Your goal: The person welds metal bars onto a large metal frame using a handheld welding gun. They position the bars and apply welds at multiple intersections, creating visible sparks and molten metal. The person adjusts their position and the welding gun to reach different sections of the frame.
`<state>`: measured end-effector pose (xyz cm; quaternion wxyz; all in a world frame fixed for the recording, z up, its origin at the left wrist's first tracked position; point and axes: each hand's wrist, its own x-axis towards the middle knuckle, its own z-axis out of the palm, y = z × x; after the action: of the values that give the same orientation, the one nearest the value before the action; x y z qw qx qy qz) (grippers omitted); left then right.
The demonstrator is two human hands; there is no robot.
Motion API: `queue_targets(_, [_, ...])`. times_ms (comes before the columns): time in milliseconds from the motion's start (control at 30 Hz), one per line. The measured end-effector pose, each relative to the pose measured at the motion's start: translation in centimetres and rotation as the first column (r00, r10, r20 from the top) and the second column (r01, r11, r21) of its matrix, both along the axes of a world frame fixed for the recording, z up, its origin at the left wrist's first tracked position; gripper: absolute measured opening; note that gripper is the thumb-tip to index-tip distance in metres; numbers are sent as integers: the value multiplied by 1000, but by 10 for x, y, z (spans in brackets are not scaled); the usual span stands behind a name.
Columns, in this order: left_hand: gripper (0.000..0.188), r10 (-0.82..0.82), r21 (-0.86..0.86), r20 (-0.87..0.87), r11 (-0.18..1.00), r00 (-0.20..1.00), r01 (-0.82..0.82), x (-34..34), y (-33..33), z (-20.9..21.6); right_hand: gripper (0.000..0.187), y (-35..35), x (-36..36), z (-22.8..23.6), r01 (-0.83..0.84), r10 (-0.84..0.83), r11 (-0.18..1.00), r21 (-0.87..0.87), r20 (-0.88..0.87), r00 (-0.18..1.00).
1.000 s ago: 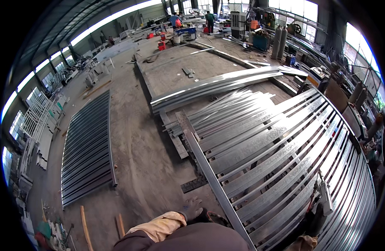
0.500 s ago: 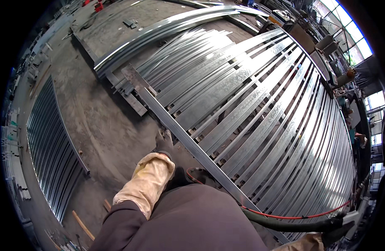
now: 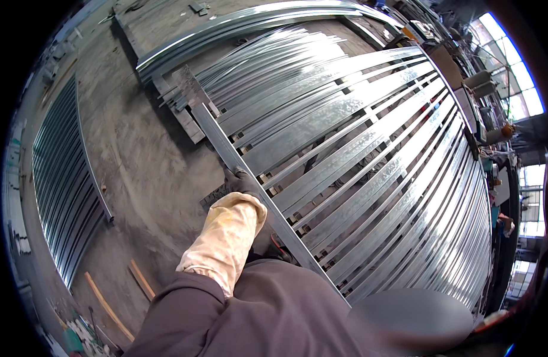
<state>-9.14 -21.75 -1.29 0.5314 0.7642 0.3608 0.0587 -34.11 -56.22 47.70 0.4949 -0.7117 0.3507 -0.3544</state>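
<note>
The dark-gloved left hand, below a loose tan sleeve, touched the outer edge of the long silver metal bar, which ran across the ends of flat silver metal slats; whether its grip was closed there could not be told. The right hand's grip could not be made out.

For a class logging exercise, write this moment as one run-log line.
left hand: gloved, at metal frame's edge rail, grip unclear; right hand: not discernible; blurred grey shape: lower right; ribbed panel: far left
</note>
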Motion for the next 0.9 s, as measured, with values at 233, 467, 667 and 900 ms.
queue_targets(233, [40, 90, 234, 2, 968, 996, -88, 5, -5, -8, 33, -8, 128, -131, -292, 413, 773, 563, -97, 906])
queue_targets(467, [41, 77, 321, 22, 944, 997, -80, 6, -7, -27, 39, 31, 197, -296, -474, 869, 258, 842, 12, 495])
queue_targets(667, [41, 103, 451, 58, 885, 993, -118, 7, -4, -45, 33, 52, 233, -356, -516, 944, 45, 855, 133, 302])
queue_targets(900, [41, 77, 444, 15, 893, 997, -76, 7, -3, -38, 34, 78, 255, -392, -611, 947, 39, 791, 164, 274])
